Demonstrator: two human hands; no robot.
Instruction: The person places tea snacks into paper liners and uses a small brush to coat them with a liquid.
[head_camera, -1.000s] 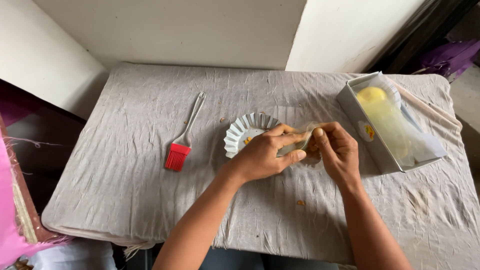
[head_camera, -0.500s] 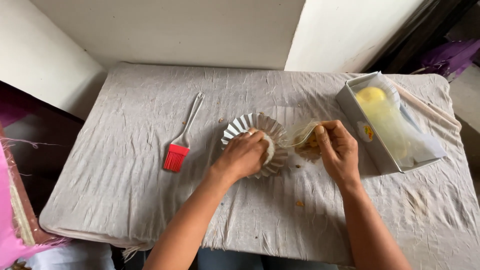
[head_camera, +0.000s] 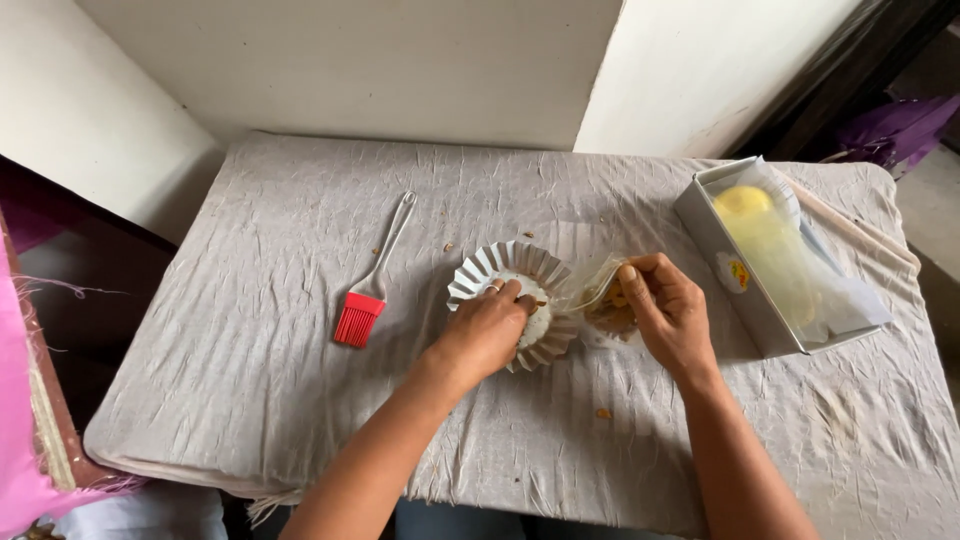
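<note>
A: Where's the fluted mould (head_camera: 520, 275)?

B: Mid-table (head_camera: 250, 370), under the left hand (head_camera: 485, 335), whose fingers press into its middle.

A: And the right hand (head_camera: 670, 312)?

B: Just beside the mould, gripping a clear bag (head_camera: 598, 298) of crumbs. A red brush (head_camera: 362, 305) lies to the left, a tin (head_camera: 745, 290) well to the right.

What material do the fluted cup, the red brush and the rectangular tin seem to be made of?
Fluted cup: probably thin paper or foil, white, with crisp pleats.
Red brush: likely silicone bristles, matte; the looped handle looks like metal wire.
Rectangular tin: apparently metal, dull grey, with straight thin walls.
</note>
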